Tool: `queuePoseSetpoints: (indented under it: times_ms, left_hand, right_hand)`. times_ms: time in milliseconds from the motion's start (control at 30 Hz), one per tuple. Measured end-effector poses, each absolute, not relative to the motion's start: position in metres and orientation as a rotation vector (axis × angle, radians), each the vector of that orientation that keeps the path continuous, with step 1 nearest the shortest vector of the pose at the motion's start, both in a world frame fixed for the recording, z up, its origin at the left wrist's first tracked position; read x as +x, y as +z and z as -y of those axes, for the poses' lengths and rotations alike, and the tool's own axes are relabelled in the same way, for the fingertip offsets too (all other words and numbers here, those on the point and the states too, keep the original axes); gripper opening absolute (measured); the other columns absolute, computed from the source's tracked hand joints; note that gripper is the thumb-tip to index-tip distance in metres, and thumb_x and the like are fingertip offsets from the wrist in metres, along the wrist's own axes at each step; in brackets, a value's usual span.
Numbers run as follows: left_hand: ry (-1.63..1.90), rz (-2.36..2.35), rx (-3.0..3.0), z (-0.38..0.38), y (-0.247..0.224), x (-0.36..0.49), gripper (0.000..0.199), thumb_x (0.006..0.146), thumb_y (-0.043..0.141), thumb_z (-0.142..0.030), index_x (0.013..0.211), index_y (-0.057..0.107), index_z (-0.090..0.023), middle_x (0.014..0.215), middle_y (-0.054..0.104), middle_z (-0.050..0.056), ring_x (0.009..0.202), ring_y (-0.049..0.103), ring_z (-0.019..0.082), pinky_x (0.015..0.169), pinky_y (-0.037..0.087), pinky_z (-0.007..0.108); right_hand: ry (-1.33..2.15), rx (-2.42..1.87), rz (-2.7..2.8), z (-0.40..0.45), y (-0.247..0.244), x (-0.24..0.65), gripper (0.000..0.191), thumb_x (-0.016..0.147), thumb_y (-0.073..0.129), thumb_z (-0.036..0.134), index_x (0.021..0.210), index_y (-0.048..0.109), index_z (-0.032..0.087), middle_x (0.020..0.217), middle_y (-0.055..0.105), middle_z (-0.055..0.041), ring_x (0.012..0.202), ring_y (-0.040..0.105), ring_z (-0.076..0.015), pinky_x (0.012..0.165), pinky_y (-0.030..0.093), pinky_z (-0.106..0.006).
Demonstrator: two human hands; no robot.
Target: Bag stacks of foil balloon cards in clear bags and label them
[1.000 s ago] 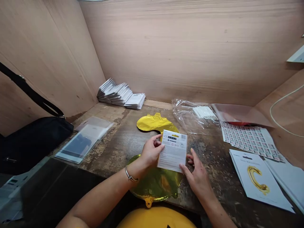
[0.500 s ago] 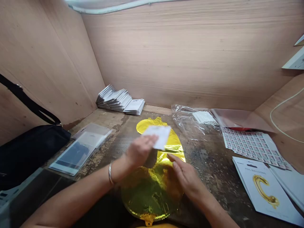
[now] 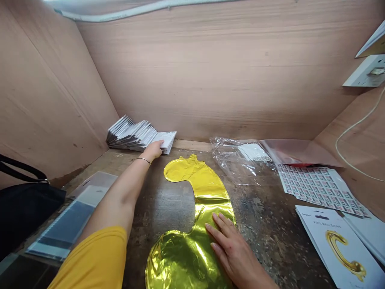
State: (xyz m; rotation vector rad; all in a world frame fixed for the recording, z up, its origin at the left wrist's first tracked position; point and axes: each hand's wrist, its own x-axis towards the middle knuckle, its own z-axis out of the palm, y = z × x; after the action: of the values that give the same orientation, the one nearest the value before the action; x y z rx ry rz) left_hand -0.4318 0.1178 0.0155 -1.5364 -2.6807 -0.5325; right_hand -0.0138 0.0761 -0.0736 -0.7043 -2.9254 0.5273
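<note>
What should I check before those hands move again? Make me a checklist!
1. Left hand at the pile of white printed cards: ok.
2. Left hand gripping a card: cannot tell.
3. Right hand resting on the gold foil balloon: ok.
4. Whole balloon in view: not ok, the picture's bottom edge cuts it off.
5. "Foil Balloons" card with its picture facing up: ok.

On the table (image 3: 168, 204), the foil balloon (image 3: 212, 192) is laid centrally. From it, packets (image 3: 135, 134) are stacked at eleven o'clock, sleeves (image 3: 67, 224) are placed at nine, a plastic bag (image 3: 231, 156) is set at one, sticker sheets (image 3: 319, 188) are laid at two, and packaging cards (image 3: 321, 241) at three.
</note>
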Motion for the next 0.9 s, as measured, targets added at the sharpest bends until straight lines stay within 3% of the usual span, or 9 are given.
queuePoseSetpoints:
  times_ms: [100,167,300,467,567,667,767,833,900]
  left_hand:
    - [-0.536,2.663,-1.618,-0.092,0.013,-0.393,0.046,0.087,0.05,-0.019,0.131,0.052,-0.01,0.121,0.064,0.014,0.106,0.059,0.021,0.101,0.038,0.032]
    - [-0.516,2.629,-1.756,-0.055,0.003,-0.35,0.041,0.091,0.049,-0.033,0.127,0.055,-0.013,0.12,0.062,0.014,0.107,0.058,0.023,0.1,0.039,0.035]
    - [-0.308,2.501,-2.176,0.032,-0.025,-0.27,0.049,0.086,0.058,-0.05,0.118,0.058,-0.014,0.108,0.064,0.014,0.098,0.058,0.03,0.084,0.045,0.04]
    - [-0.325,2.652,-2.301,0.059,-0.039,-0.25,0.02,0.088,0.055,-0.037,0.083,0.063,-0.019,0.084,0.062,0.006,0.086,0.057,0.024,0.075,0.043,0.034]
    - [-0.31,2.56,-2.265,0.053,-0.037,-0.249,0.021,0.085,0.059,-0.037,0.092,0.061,-0.018,0.096,0.062,0.008,0.094,0.056,0.026,0.079,0.043,0.035]
    - [-0.33,2.626,-2.197,0.054,-0.034,-0.241,0.034,0.083,0.063,-0.04,0.107,0.057,-0.016,0.095,0.064,0.008,0.087,0.059,0.025,0.074,0.044,0.034]
    - [-0.278,2.741,-2.236,0.059,-0.031,-0.233,0.017,0.087,0.055,-0.033,0.092,0.062,-0.019,0.083,0.064,0.005,0.078,0.059,0.021,0.07,0.043,0.031]
    - [-0.228,2.686,-2.238,0.061,-0.03,-0.23,0.015,0.088,0.052,-0.029,0.084,0.062,-0.018,0.087,0.062,0.007,0.083,0.058,0.022,0.074,0.044,0.033]
    - [-0.237,2.604,-2.186,0.063,-0.031,-0.23,0.016,0.086,0.057,-0.031,0.092,0.062,-0.017,0.098,0.06,0.009,0.093,0.057,0.025,0.08,0.045,0.036]
  right_hand:
    - [0.502,-0.685,2.908,-0.077,-0.072,-0.012,0.043,0.093,0.049,0.023,0.135,0.056,0.026,0.151,0.04,-0.0101,0.139,0.035,-0.0317,0.109,0.038,-0.056]
    - [0.496,-0.679,2.886,-0.076,-0.07,-0.012,0.042,0.092,0.05,0.022,0.134,0.057,0.025,0.15,0.041,-0.0108,0.139,0.036,-0.0321,0.109,0.038,-0.057]
    - [0.503,-0.661,2.862,-0.074,-0.066,-0.013,0.04,0.093,0.051,0.02,0.132,0.058,0.022,0.148,0.044,-0.0137,0.138,0.038,-0.0324,0.109,0.037,-0.057]
    - [0.516,-0.646,2.874,-0.073,-0.062,-0.011,0.041,0.093,0.054,0.024,0.133,0.056,0.014,0.147,0.044,-0.0168,0.138,0.037,-0.0319,0.114,0.032,-0.052]
    - [0.529,-0.652,2.885,-0.073,-0.059,-0.008,0.045,0.092,0.056,0.026,0.134,0.054,0.012,0.147,0.044,-0.0164,0.138,0.037,-0.0309,0.114,0.033,-0.049]
    - [0.535,-0.666,2.872,-0.073,-0.058,-0.006,0.043,0.091,0.057,0.026,0.133,0.055,0.013,0.146,0.046,-0.0153,0.137,0.038,-0.0308,0.114,0.034,-0.05]
    - [0.563,-0.665,2.843,-0.074,-0.059,-0.006,0.043,0.091,0.057,0.025,0.133,0.055,0.017,0.144,0.048,-0.0137,0.137,0.039,-0.03,0.113,0.035,-0.051]
    - [0.564,-0.652,2.831,-0.074,-0.061,-0.007,0.043,0.09,0.058,0.025,0.132,0.055,0.018,0.144,0.048,-0.0133,0.137,0.039,-0.0294,0.113,0.035,-0.051]
    - [0.554,-0.64,2.827,-0.074,-0.062,-0.007,0.042,0.09,0.058,0.025,0.131,0.056,0.016,0.144,0.048,-0.0139,0.137,0.039,-0.0292,0.113,0.035,-0.05]
